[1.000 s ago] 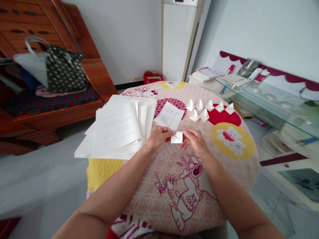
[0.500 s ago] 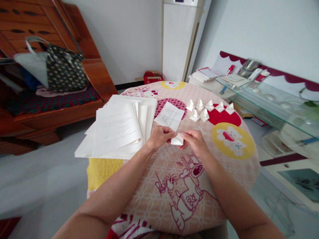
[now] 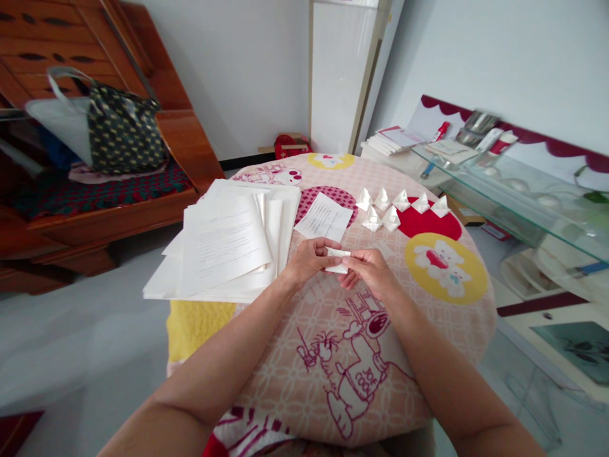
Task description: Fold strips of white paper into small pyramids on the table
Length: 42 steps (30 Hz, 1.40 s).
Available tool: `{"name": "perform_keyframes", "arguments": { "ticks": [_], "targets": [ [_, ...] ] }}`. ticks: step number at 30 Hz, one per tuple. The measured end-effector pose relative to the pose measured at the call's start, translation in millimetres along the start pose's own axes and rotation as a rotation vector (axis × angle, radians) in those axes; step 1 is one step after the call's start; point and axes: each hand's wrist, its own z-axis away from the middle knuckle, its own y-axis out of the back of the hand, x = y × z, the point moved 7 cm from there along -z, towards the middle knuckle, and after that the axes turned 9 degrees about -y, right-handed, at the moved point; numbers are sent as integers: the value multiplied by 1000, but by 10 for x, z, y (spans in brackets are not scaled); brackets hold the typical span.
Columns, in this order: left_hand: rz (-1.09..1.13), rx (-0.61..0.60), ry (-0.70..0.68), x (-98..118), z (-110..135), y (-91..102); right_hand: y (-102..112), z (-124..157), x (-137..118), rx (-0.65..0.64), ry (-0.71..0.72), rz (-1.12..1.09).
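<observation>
A small folded piece of white paper is held between my two hands above the table. My left hand pinches its left side, with the index finger stretched along the top edge. On the right side, my right hand grips it between thumb and fingers. Just beyond lies a printed sheet, flat on the cloth. Several small folded paper boats stand in two rows to the far right. Left of my hands is a stack of loose white paper with a printed page on top.
A patterned cloth covers the round table. At the right stands a glass shelf bearing cups and papers. A wooden bench with a dark patterned bag is at the left. A tall white cabinet stands behind.
My left index finger has moved up and over the top edge of the folded paper. The paper has shifted slightly and now appears as a flat strip; its diagonal creases no longer show.
</observation>
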Motion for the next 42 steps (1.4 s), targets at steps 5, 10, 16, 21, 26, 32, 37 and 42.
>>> {"name": "perform_keyframes", "arguments": {
  "ticks": [5, 10, 16, 21, 26, 32, 37, 42],
  "targets": [
    [10, 51, -39, 48, -2, 44, -52, 10, 51, -149, -72, 9],
    [-90, 75, -129, 128, 4, 59, -73, 4, 76, -178, -84, 19],
    [-32, 76, -115, 102, 10, 47, -79, 12, 36, -113, -40, -5],
    [87, -24, -20, 69, 29, -64, -76, 53, -78, -20, 74, -10],
    [47, 9, 39, 47, 48, -48, -75, 64, -107, 65, 124, -24],
    [-13, 23, 14, 84, 55, -26, -67, 67, -118, 100, 161, -16],
    [-33, 51, -39, 113, 44, -2, -79, 88, -138, 80, 170, 9],
    [-28, 97, -118, 166, 41, 36, -73, 87, -128, 71, 166, 35]
  ]
}}
